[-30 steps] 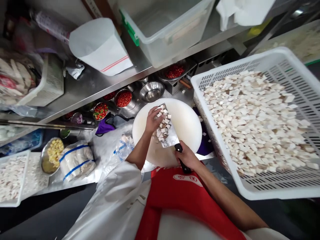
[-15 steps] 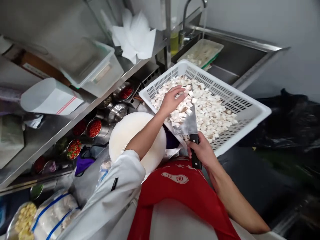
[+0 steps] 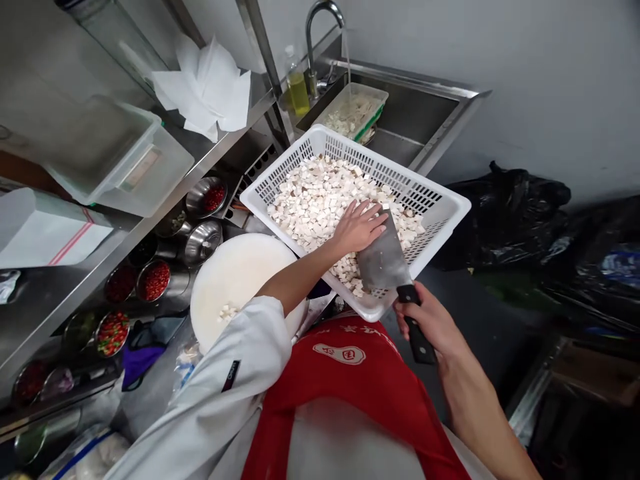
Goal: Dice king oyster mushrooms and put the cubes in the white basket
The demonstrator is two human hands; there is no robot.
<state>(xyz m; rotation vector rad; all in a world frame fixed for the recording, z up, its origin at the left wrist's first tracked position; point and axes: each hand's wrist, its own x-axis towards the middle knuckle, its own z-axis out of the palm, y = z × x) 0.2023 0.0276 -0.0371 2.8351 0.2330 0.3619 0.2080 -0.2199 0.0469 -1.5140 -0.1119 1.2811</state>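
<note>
My right hand (image 3: 425,317) is wrapped round the black handle of a cleaver (image 3: 384,257). Its wide blade lies over the near side of a white slotted plastic basket (image 3: 453,213). Inside the basket is a heap of small white diced pieces (image 3: 315,193), some with brownish edges; they look like mushroom. My left hand (image 3: 357,229) rests on the heap with its fingers spread, the fingertips at the blade's upper edge. No diced pieces lie on the blade's visible face. On the round white cutting board (image 3: 235,267), a few diced pieces sit beside my left sleeve.
Water runs from a tap (image 3: 323,10) into a sink (image 3: 415,120) holding a plastic tub (image 3: 355,110). Metal pots of chopped red peppers (image 3: 155,280) stand under the steel shelf (image 3: 210,160) at left. Black bags (image 3: 505,213) lie at right.
The diced pieces on the blade are off it and in the basket. The cleaver has swung right, and my left hand has come down flat on the heap. The view has shifted right.
</note>
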